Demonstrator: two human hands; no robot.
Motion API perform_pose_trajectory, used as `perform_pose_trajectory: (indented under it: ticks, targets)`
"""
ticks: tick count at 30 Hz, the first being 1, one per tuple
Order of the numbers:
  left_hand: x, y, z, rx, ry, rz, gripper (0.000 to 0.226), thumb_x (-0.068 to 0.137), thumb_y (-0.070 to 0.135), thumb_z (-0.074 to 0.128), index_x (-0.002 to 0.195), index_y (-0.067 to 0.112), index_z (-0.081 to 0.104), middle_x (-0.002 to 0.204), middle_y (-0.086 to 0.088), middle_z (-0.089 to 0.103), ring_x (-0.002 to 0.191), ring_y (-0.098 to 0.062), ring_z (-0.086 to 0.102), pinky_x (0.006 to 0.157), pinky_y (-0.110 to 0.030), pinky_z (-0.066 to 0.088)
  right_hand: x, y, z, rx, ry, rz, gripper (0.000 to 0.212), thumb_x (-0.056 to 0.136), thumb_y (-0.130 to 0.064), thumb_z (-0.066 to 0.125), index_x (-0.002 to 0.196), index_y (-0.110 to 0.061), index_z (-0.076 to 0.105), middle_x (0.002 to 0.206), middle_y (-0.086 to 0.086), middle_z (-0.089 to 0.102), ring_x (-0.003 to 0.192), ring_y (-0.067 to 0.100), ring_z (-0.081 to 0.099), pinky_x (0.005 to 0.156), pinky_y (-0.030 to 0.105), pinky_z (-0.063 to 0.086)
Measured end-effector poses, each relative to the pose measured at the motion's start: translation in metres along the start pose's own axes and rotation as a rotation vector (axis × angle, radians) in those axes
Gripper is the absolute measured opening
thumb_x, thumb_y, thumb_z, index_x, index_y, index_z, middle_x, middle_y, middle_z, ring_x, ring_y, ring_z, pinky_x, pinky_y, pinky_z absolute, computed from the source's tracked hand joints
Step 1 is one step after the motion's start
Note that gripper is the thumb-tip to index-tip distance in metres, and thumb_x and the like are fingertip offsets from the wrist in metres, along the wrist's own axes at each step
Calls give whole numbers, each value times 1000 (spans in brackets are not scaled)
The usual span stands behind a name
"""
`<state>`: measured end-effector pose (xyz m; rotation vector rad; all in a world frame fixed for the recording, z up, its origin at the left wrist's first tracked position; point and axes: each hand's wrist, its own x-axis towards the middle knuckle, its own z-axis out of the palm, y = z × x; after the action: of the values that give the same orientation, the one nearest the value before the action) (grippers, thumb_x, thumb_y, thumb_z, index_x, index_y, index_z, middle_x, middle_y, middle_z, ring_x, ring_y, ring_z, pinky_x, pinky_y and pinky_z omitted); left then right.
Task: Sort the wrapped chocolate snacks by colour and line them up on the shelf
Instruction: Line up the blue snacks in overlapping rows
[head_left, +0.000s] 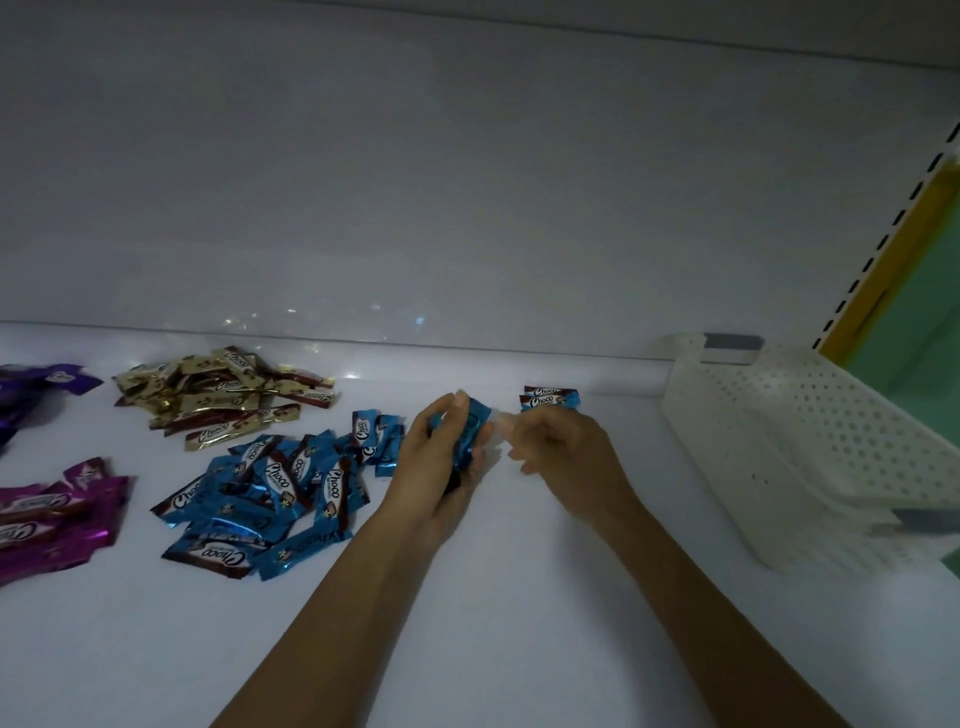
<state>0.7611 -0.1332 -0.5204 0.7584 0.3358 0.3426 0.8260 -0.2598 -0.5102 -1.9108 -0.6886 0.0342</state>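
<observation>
Left grip (441, 457) curled round blue snacks (475, 422), held just above shelf (519, 613). Right grip (561, 447) just beside, fingertips blurred; cannot tell whether pinching wrapper. Two blue snacks (548, 399) side by side behind right grip, near back wall. Blue pile (270, 493) left of hands, gold pile (223, 395) behind it, magenta pile (57, 514) and purple pile (31, 384) far left. White perforated basket (810, 441) at right.

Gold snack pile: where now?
Head view, left of centre: gold snack pile lies behind the blue pile, right of the purple snacks.
</observation>
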Motion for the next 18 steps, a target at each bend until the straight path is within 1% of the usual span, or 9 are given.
perform_pose_trajectory:
  ticks: [1, 3, 5, 8, 10, 13, 15, 16, 18]
  targets:
    - [0, 0, -1, -107, -20, -81, 47, 82, 31, 67, 117, 2, 58, 114, -20, 62, 95, -20, 66, 75, -29, 59, -2, -2, 6, 23, -18, 12, 30, 73, -57, 67, 74, -27, 63, 69, -6, 66, 66, 5, 61, 65, 26, 54]
    - [-1, 3, -4, -228, -34, -163, 51, 76, 36, 72, 111, 1, 60, 113, -23, 59, 102, -25, 62, 77, -32, 59, -5, -3, 13, -9, 14, -29, 26, 76, -44, 72, 78, -22, 59, 66, -10, 60, 60, -1, 55, 56, 12, 43]
    - [0, 6, -7, -305, -37, -187, 58, 71, 47, 73, 111, 7, 60, 121, -21, 57, 118, -29, 57, 80, -36, 58, -7, -3, 18, 28, 28, -46, 23, 78, -37, 73, 76, -20, 57, 59, -15, 55, 54, -3, 49, 52, 10, 38]
    - [2, 5, -10, -337, -1, -176, 64, 81, 59, 59, 126, 14, 55, 125, -18, 57, 119, -28, 55, 103, -43, 45, -9, -4, 26, 80, -32, -43, 23, 76, -35, 74, 74, -20, 57, 55, -16, 56, 51, -3, 50, 49, 9, 38]
    - [2, 2, -8, -369, 3, -175, 55, 92, 52, 49, 132, 14, 53, 128, -19, 56, 122, -29, 53, 108, -45, 38, -9, -4, 30, 99, -63, -21, 21, 75, -27, 78, 76, -19, 58, 59, -12, 60, 53, -3, 54, 51, 9, 39]
    - [3, 4, -9, -362, -28, -185, 38, 94, 40, 46, 116, 12, 61, 114, -18, 58, 109, -29, 57, 103, -44, 42, -8, -2, 31, 129, -80, -10, 21, 74, -19, 79, 82, -19, 60, 68, -3, 65, 62, 7, 60, 59, 21, 48]
    - [4, 4, -9, -340, -112, -209, 32, 94, 30, 50, 110, 7, 64, 109, -16, 59, 105, -30, 60, 101, -43, 45, -8, -2, 30, 156, -85, -20, 26, 73, -17, 79, 89, -24, 59, 69, -5, 67, 64, 8, 62, 61, 21, 48]
    - [6, 2, -10, -315, -143, -206, 30, 95, 23, 49, 115, 5, 62, 113, -15, 61, 109, -31, 60, 101, -45, 45, -8, -1, 29, 154, -95, -25, 33, 73, -16, 79, 94, -30, 57, 70, -6, 68, 66, 8, 63, 62, 20, 49]
    - [8, -1, -12, -245, -154, -139, 37, 96, 6, 42, 128, 15, 58, 124, -17, 62, 111, -32, 62, 95, -49, 50, -8, -2, 27, 157, -134, -29, 45, 73, -13, 78, 103, -36, 53, 72, -7, 69, 68, 10, 65, 65, 23, 52]
